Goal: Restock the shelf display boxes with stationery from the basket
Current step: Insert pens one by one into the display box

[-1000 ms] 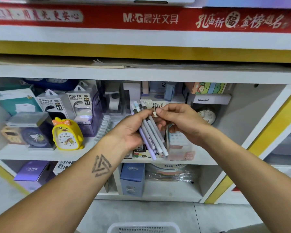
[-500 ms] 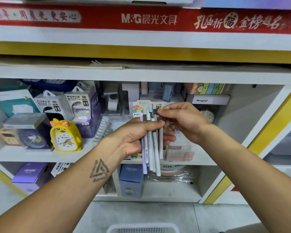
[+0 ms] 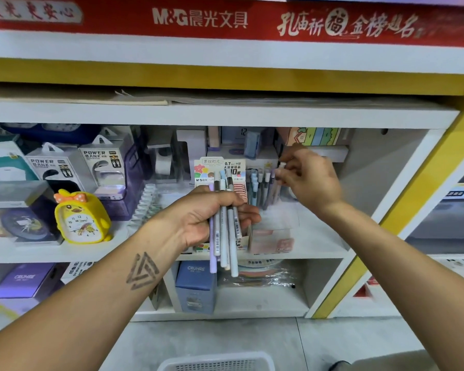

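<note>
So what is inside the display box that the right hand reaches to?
Pens stand upright in the display box, caps up. The right hand pinches one pen at its top. Their lower ends are hidden by the box front.

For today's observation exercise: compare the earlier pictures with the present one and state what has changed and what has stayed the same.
The right hand left the bundle, moved right and up, and now pinches one pen over the display box. The left hand turned the remaining pens upright. The yellow clock and the basket stayed put.
</note>
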